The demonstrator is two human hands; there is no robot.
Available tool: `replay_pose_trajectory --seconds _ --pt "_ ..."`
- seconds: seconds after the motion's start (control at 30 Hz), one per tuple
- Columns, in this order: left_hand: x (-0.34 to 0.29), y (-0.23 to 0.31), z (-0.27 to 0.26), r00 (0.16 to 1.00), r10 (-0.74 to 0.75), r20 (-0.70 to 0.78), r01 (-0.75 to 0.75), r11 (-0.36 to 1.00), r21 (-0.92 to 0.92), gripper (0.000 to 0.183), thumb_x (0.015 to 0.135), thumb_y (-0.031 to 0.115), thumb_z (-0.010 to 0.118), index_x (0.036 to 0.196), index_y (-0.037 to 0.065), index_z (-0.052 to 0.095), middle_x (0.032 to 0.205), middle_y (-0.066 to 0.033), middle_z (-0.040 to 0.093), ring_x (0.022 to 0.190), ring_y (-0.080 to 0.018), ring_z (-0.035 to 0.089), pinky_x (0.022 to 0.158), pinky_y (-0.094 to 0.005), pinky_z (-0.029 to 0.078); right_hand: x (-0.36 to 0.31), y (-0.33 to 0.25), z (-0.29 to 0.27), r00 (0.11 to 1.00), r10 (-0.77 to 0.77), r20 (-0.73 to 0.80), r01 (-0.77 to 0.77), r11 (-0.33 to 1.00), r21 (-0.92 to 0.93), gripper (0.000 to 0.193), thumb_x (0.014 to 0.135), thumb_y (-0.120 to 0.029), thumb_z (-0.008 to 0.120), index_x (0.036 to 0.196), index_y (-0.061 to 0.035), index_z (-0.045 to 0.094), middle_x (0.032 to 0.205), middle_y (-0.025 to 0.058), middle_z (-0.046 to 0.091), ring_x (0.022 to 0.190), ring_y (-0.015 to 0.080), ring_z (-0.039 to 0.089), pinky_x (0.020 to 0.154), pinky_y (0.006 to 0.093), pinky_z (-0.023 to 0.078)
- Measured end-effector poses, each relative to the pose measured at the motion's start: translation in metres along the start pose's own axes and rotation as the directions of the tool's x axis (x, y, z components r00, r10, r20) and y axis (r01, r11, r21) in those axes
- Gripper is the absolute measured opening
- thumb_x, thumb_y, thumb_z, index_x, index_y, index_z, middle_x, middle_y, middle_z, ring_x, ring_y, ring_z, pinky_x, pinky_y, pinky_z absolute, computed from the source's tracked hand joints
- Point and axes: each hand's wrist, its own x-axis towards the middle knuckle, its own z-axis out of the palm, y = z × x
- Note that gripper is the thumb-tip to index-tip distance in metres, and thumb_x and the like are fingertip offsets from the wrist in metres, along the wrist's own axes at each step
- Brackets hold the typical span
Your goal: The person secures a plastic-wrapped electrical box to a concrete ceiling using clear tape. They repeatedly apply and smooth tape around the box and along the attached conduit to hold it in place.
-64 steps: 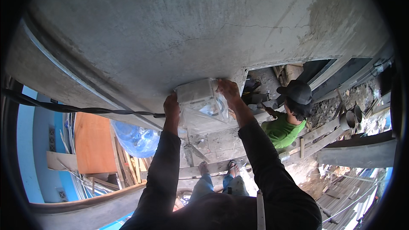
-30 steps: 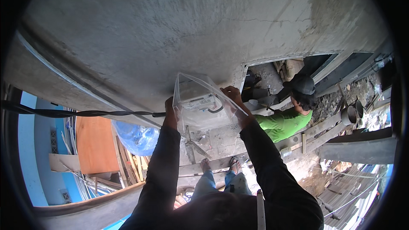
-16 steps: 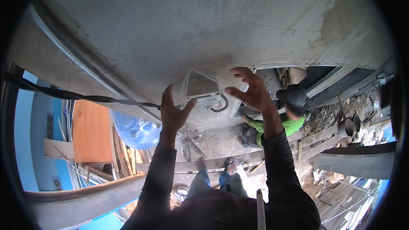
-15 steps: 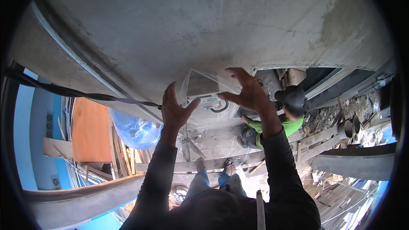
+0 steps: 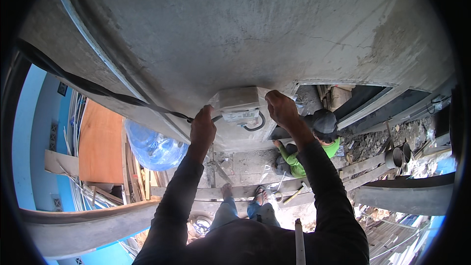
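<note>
On the grey plastered wall ahead sits a pale electricity meter box (image 5: 240, 115), with a dark curved cable (image 5: 258, 122) below it. A clear plastic sheet (image 5: 261, 93) spreads over the top and sides of the box. My left hand (image 5: 202, 125) is closed on the sheet's left edge, close to where a thick black twisted cable (image 5: 122, 97) reaches the box. At the upper right corner, my right hand (image 5: 282, 109) grips the sheet between bent fingers. Both arms are raised, one to each side of the box.
A co-worker (image 5: 314, 140) in a green top and dark cap crouches below right, near a wall opening (image 5: 338, 98). Blue plastic wrap (image 5: 153, 147) and an orange-brown board (image 5: 102, 147) stand at left. Planks (image 5: 255, 190) cross near my feet; rubble lies at right.
My hands have gone from spread fingers to closed on the plastic sheet. The sheet now lies flatter over the meter box. The co-worker has shifted slightly left.
</note>
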Motion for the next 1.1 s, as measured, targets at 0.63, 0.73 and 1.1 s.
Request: replay_pose_trajectory --seconds 0.63,0.73,1.1 --pt "0.016 0.029 -0.014 0.971 0.228 -0.069 -0.212 0.959 0.186 0.018 0.078 0.005 0.079 0.088 0.008 0.064 0.122 -0.0098 0.064 0.116 -0.0324 0.061 0.1 -0.0498 0.046 -0.01 -0.017 -0.017 0.991 -0.105 0.081 0.121 0.965 -0.235 0.02 0.078 -0.006 0.066 0.097 -0.0107 0.066 0.097 0.0093 0.061 0.096 0.0287 0.064 0.088 0.0464 0.046" --pt "0.008 0.033 -0.02 0.966 0.26 0.004 -0.253 0.938 0.235 0.019 0.075 0.01 0.082 0.083 0.009 0.065 0.117 -0.01 0.065 0.115 -0.0317 0.062 0.097 -0.0498 0.046 -0.02 -0.013 -0.015 0.99 -0.11 0.084 0.129 0.953 -0.273 0.013 0.081 -0.007 0.064 0.094 -0.0101 0.066 0.095 0.0094 0.06 0.093 0.0289 0.064 0.086 0.0459 0.047" --pt "0.001 0.055 -0.04 0.876 -0.189 0.443 -0.029 0.897 0.441 0.034 0.078 0.03 0.086 0.085 0.007 0.063 0.09 -0.0096 0.068 0.083 -0.0281 0.069 0.074 -0.0429 0.052 -0.067 0.003 0.009 0.998 -0.038 -0.057 0.021 0.962 -0.272 0.022 0.08 -0.005 0.071 0.097 -0.0068 0.057 0.095 0.0116 0.056 0.081 0.0296 0.068 0.066 0.0447 0.056"
